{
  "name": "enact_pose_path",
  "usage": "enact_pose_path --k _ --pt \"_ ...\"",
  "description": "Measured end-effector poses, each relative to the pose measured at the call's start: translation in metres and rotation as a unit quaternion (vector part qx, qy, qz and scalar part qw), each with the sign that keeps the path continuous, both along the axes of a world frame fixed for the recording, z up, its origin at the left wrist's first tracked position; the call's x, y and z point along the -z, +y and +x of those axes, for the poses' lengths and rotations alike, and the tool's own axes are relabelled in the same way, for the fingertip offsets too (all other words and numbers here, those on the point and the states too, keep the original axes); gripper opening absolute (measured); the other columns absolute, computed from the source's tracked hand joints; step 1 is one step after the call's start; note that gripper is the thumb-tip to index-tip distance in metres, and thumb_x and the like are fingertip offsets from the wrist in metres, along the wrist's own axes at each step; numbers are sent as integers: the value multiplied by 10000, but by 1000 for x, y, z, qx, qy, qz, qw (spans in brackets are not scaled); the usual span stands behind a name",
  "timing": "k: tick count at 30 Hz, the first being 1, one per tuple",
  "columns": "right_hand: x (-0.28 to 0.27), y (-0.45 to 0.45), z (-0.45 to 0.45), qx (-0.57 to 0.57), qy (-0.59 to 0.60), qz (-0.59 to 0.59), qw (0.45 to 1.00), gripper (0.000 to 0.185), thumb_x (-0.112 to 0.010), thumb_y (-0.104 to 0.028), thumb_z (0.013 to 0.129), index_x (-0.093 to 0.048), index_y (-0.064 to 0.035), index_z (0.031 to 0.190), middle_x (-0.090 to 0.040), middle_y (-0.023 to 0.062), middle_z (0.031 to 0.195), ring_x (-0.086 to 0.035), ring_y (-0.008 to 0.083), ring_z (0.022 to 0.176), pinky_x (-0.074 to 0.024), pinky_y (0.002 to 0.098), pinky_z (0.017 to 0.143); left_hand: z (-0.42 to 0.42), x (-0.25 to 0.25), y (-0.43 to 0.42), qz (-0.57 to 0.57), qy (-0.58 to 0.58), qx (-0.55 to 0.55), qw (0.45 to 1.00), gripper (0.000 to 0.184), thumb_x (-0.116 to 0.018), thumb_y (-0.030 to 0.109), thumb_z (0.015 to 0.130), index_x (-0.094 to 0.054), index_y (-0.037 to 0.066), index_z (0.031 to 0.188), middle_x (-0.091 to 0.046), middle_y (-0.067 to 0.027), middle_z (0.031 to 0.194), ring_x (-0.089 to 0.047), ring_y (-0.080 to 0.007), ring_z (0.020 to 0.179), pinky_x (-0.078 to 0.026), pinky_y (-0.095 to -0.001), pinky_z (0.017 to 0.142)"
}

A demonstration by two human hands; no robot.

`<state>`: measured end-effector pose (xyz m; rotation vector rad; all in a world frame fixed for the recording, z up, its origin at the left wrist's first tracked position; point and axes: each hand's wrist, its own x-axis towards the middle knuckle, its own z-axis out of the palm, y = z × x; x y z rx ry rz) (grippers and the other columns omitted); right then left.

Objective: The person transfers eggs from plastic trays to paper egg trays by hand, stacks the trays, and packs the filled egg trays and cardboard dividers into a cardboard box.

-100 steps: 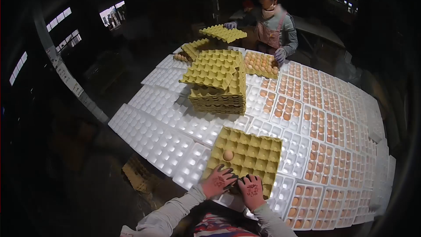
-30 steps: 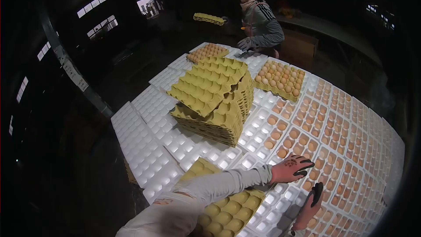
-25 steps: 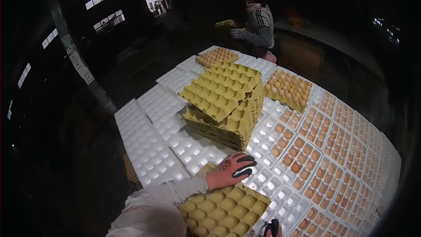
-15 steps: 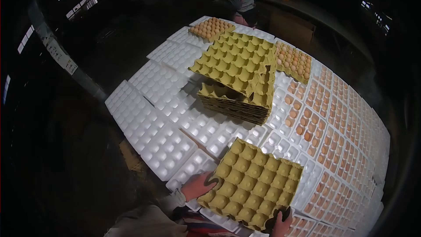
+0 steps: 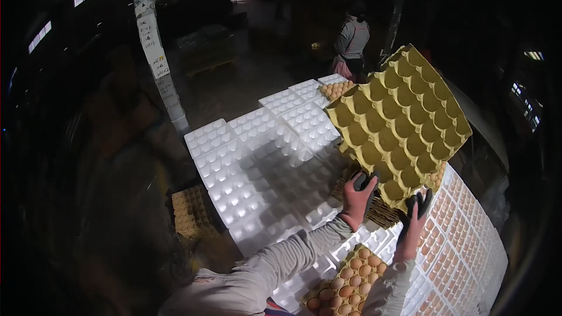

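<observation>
Room: dark all around, with a pale post [image 5: 153, 47] standing past the table on the left.
Big yellow tray: leaning up at a slant over a stack of trays [image 5: 383, 215], near the far side of my hands, its cups facing me.
Left hand: my pink glove [image 5: 356, 203] is touching the tray's near edge.
Right hand: my other pink glove [image 5: 413, 229] is reaching to the near corner, well apart from the left one. I am not able to tell if either hand is squeezing.
Slip: if my fingers are gripping badly, the tray could be sliding off the stack, because it is sitting crooked.
Near eggs: a yellow tray of eggs [image 5: 356, 251] is lying close under my right sleeve [image 5: 391, 287]; a low arm could be bumping them and cracking some.
In the way: the slanted tray is hiding much of the stack and some eggs behind it.
White trays: bumpy ones [image 5: 213, 140] are spreading left; ones with eggs [image 5: 451, 231] are filling the right.
Far side: more eggs [image 5: 337, 90] are peeking out, and a person [image 5: 353, 38] is standing beyond.
Low left: a brown tray [image 5: 192, 213] is lying beside the table.
</observation>
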<state>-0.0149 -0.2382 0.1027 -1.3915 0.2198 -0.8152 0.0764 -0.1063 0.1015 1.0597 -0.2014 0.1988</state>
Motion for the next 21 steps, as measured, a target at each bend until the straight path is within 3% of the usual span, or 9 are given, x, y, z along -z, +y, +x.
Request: enact_pose_path --k 3,6,10,11,13,14,17,20,21 --pt "20 -14 62 27 -60 90 994 507 -539 -186 958 -368 -4 1400 -478 88 1335 -486 160 1158 -393 290 978 32 30 -21 42 -73 28 996 266 -719 123 812 -637 -47 999 -671 -80 932 -582 -135 815 -469 -271 778" --pt "-25 -37 93 32 -92 87 991 444 -549 -191 952 -438 -7 1341 -560 58 1214 -557 150 1036 -470 281 871 100 55 5 222 -71 -149 961 296 -694 143 834 -625 -34 1060 -660 -90 1024 -594 -171 881 -466 -299 821" --pt "-2 -88 119 72 21 -18 997 385 -564 -270 941 -542 -9 1222 -611 41 1056 -609 131 847 -513 278 619 200 74 45 18 141 -36 989 481 -611 358 888 -536 8 1209 -567 -130 1174 -538 -240 1061 -424 -347 911" --pt "17 -102 124 81 54 -47 994 409 -567 -226 936 -506 8 1267 -602 73 1108 -564 160 931 -470 293 818 209 86 36 -14 198 18 980 525 -579 415 901 -522 31 1255 -562 -125 1198 -540 -243 1048 -416 -350 903" --pt "38 -95 126 135 74 -168 974 398 -537 -171 929 -491 55 1253 -603 125 1148 -566 206 989 -449 318 863 259 124 14 64 185 94 976 574 -506 508 915 -495 102 1322 -502 -59 1318 -453 -222 1189 -321 -315 1032" --pt "48 -94 130 151 69 -189 968 384 -528 -162 925 -498 64 1235 -607 157 1157 -577 237 1016 -450 336 864 272 145 -6 115 148 47 981 490 -581 410 906 -567 17 1198 -594 -97 1144 -538 -202 963 -421 -347 851" --pt "23 -85 115 132 184 -232 946 409 -562 -191 892 -508 62 1208 -631 200 1092 -609 306 964 -464 367 843 228 93 8 142 172 233 947 519 -583 455 886 -554 99 1262 -588 -33 1165 -529 -138 1033 -402 -313 901" --pt "22 -98 113 81 195 -230 950 451 -607 -172 854 -492 44 1233 -609 178 1143 -594 274 1007 -458 349 875 233 101 1 131 128 243 953 454 -652 336 849 -568 77 1213 -614 -46 1096 -549 -132 976 -440 -311 833" --pt "35 -111 116 60 170 -178 967 469 -614 -159 849 -481 38 1253 -596 168 1172 -587 265 1024 -455 345 883 199 52 13 145 131 237 952 448 -684 297 824 -573 41 1175 -619 -49 1072 -550 -133 944 -441 -307 827"
